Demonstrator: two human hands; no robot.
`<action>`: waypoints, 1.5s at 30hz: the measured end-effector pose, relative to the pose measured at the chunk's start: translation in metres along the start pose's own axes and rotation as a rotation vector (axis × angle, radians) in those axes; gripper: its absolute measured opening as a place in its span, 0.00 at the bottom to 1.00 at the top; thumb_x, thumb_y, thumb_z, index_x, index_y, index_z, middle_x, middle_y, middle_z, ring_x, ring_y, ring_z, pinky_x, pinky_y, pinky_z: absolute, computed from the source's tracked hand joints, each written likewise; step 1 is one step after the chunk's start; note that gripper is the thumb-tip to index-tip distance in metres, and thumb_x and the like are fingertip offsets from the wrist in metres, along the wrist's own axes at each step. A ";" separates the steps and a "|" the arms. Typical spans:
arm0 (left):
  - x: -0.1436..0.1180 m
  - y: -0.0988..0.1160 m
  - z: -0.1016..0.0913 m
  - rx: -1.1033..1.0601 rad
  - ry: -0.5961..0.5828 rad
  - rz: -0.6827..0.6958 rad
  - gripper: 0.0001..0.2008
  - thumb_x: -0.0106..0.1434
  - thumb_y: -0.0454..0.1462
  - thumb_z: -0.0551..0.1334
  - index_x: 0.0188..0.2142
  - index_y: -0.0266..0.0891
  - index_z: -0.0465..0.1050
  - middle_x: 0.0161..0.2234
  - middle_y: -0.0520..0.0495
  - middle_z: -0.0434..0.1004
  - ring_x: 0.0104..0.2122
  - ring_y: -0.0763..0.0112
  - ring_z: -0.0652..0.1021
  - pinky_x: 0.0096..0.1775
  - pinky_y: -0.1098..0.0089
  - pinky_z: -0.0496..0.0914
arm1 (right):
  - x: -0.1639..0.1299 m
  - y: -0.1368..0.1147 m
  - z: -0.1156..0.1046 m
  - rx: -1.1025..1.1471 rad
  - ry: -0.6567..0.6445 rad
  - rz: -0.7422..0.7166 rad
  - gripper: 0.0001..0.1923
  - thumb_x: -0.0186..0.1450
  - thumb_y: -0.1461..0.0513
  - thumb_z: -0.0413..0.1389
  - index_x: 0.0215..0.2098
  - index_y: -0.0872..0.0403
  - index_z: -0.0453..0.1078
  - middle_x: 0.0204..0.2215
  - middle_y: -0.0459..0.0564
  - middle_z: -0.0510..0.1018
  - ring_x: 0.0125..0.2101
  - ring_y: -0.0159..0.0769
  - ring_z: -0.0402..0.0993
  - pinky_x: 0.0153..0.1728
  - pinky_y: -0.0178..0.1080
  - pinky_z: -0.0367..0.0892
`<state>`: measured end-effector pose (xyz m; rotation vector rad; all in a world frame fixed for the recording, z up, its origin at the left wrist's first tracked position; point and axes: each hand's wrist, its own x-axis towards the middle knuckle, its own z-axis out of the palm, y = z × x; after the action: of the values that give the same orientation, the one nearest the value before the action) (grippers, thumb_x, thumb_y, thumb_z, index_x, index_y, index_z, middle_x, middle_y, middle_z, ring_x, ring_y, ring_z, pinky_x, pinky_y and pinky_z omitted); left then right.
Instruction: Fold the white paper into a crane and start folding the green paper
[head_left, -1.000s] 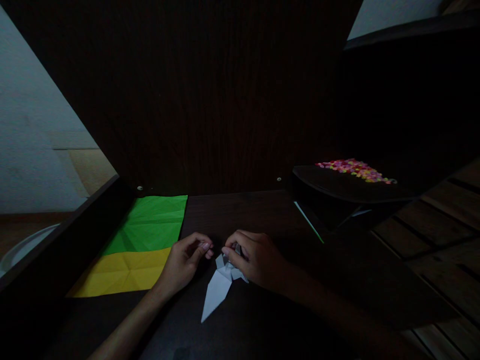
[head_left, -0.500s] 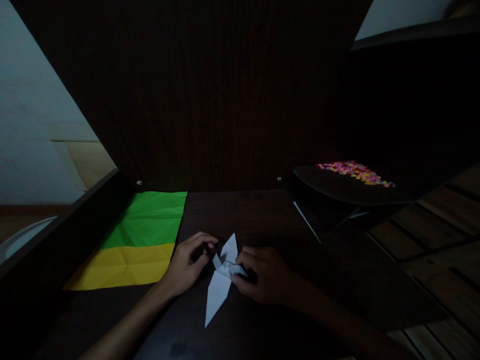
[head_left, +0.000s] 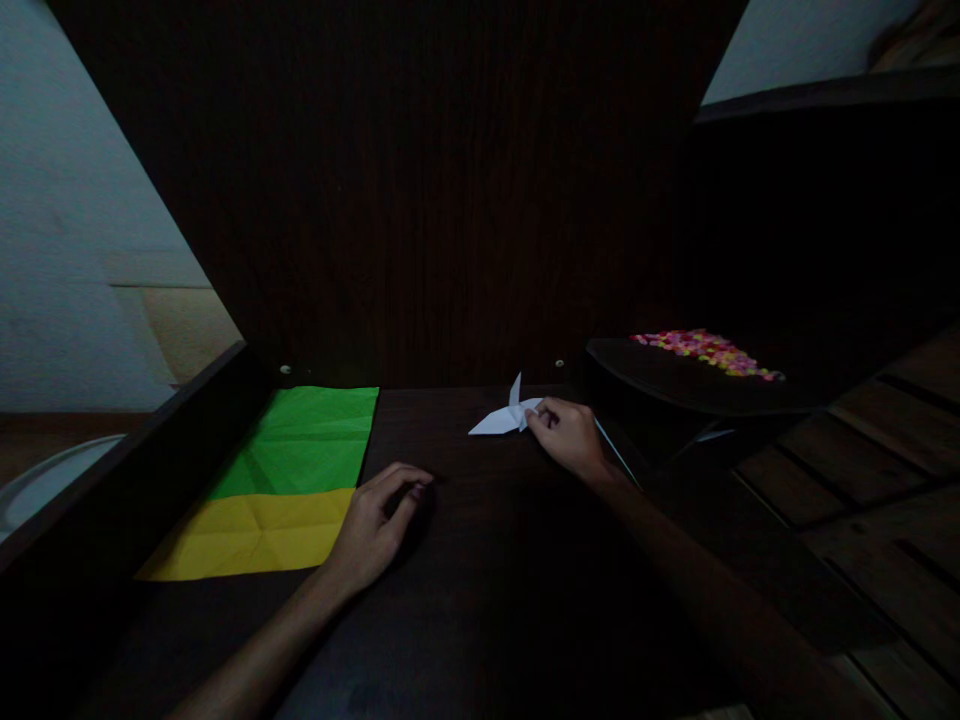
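Observation:
A white folded-paper crane (head_left: pixel 496 421) is at the back of the dark table, its pale wings spread and one narrow point sticking up. My right hand (head_left: pixel 568 432) pinches the crane on its right side between thumb and fingers, which cover part of it. Nearer to me, my left hand (head_left: pixel 381 520) rests on the table with nothing in it, fingers loosely curved and thumb beneath them. Beside that hand, on its left, lie a green paper sheet (head_left: pixel 319 440) and a yellow paper sheet (head_left: pixel 262 535), both creased.
A dark upright panel (head_left: pixel 412 200) closes off the table's back. Small pink, red and yellow pieces (head_left: pixel 709 350) lie heaped on a dark curved surface (head_left: pixel 637 370) at the right. A raised ledge (head_left: pixel 150 440) runs along the left, with a white round rim (head_left: pixel 60 475) beyond.
My right hand has carried the paper crane from the table's middle to its back, up and right. My left hand has stayed nearly where it was, its thumb now nearer the fingertips.

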<state>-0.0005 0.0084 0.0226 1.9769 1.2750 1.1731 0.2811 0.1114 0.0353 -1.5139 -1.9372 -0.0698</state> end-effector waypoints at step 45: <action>0.008 -0.018 -0.021 0.432 0.145 0.061 0.11 0.65 0.38 0.53 0.38 0.39 0.73 0.37 0.44 0.78 0.38 0.59 0.78 0.43 0.61 0.72 | 0.034 0.052 0.006 -0.143 -0.037 0.411 0.11 0.62 0.54 0.55 0.34 0.51 0.75 0.33 0.52 0.81 0.33 0.42 0.76 0.28 0.35 0.59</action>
<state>-0.0258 0.0223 0.0226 2.2786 1.6668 1.1613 0.3204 0.1598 0.0303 -1.9917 -1.6400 0.0000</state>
